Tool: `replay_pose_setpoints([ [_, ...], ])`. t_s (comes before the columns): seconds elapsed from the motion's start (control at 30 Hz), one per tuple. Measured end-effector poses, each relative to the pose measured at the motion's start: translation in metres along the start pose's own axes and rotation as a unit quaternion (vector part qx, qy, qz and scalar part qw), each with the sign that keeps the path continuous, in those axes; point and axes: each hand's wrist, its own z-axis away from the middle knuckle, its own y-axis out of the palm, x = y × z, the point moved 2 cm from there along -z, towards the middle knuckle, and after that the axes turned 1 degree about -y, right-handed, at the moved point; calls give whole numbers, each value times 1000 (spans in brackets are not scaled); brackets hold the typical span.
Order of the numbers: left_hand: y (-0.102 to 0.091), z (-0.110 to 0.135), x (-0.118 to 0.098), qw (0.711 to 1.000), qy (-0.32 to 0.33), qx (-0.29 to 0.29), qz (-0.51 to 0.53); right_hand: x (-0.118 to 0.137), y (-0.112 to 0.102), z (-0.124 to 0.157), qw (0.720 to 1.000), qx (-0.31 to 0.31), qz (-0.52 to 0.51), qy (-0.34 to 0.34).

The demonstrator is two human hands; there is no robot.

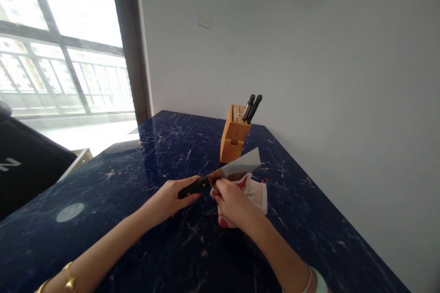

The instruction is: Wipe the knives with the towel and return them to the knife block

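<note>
My left hand (175,197) is wrapped round the black handle of a kitchen knife (242,165), whose wide blade points away to the right above the table. Bunched in my right hand (232,201) is a white and red cloth (259,194), pinched at the blade's lower edge near the handle. Part of the cloth hangs down towards the tabletop. Just behind the blade stands a wooden knife block (235,135) with two black-handled tools (252,107) in its slots.
The dark blue marbled table (165,142) runs up to a grey wall (309,78) on the right. A pale round spot (70,212) lies on its left part. At the far left are a black item with a white letter (30,165) and a bright window (68,55).
</note>
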Motion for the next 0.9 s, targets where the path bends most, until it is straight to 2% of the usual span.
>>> replay_pose_setpoints([
  [0.23, -1, 0, 6, 998, -39, 19, 38, -1, -6, -2, 999, -50, 0, 8],
  [0.4, 0, 0, 8, 995, -64, 31, 64, 0, 2, 0, 1000, -1, -9, -5],
  [0.5, -1, 1, 7, 994, -69, 42, 77, -8, 1, 1, 1000, 1, -4, -4],
  [0.77, -5, 1, 3, 994, -66, 46, 78, -44, -35, -3, 989, -133, 30, 66],
  [0.9, -6, 1, 4, 995, -62, 49, 68, -41, -36, -5, 973, -219, 24, 75],
])
